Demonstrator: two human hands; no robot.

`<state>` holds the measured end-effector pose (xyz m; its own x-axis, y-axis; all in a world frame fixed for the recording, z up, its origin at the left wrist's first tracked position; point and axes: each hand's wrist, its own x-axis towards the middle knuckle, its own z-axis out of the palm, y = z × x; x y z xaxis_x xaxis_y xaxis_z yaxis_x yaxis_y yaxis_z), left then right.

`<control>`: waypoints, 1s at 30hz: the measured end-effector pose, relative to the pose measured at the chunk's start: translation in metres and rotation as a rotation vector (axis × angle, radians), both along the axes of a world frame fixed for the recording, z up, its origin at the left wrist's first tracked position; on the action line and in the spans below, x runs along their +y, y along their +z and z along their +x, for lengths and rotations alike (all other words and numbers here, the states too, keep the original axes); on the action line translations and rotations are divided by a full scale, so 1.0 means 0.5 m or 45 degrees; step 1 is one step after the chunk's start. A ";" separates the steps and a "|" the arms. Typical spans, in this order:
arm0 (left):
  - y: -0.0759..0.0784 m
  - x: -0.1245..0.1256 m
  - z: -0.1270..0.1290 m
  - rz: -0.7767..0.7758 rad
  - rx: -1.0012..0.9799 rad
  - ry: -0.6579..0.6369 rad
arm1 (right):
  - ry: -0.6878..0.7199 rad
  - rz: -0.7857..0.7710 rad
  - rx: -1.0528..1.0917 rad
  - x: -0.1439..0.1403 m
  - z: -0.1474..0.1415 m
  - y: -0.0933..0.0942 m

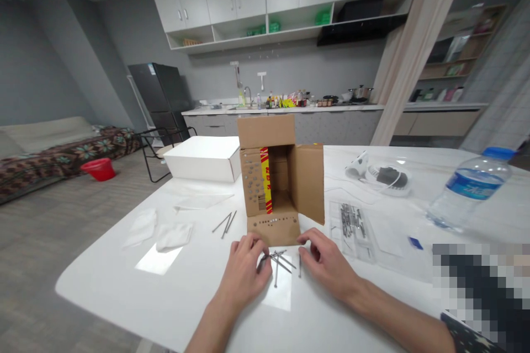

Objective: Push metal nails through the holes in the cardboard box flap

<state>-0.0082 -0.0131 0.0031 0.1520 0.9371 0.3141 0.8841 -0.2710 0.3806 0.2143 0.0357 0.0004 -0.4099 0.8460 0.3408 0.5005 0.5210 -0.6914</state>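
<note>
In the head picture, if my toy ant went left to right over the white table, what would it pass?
White cloths or tissues → loose nails → left hand → little nail pile → right hand → small blue piece → bottle with the blue cap.

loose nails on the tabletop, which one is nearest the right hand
The lone nail beside the right hand, lying apart from the crossed nails by the left hand and the three nails left of the cardboard box.
</note>
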 end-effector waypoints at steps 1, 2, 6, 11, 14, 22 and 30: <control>0.001 0.000 0.001 0.001 0.002 0.006 | 0.002 -0.002 0.001 0.000 0.000 -0.001; 0.003 -0.001 0.001 -0.002 0.002 0.013 | 0.002 -0.007 0.000 0.001 0.000 -0.001; 0.006 -0.003 0.003 -0.028 -0.011 0.045 | -0.002 -0.026 0.002 0.001 -0.001 -0.001; 0.002 0.000 0.000 -0.046 -0.046 0.033 | -0.015 -0.046 0.001 0.001 -0.003 0.004; -0.002 0.002 -0.004 -0.064 -0.081 0.034 | -0.022 -0.036 0.008 0.002 -0.004 0.003; -0.009 0.004 -0.005 -0.077 -0.098 0.119 | 0.006 -0.039 0.014 0.001 -0.001 0.006; -0.002 0.004 -0.001 -0.115 -0.102 0.153 | 0.016 -0.037 0.015 -0.001 -0.002 0.005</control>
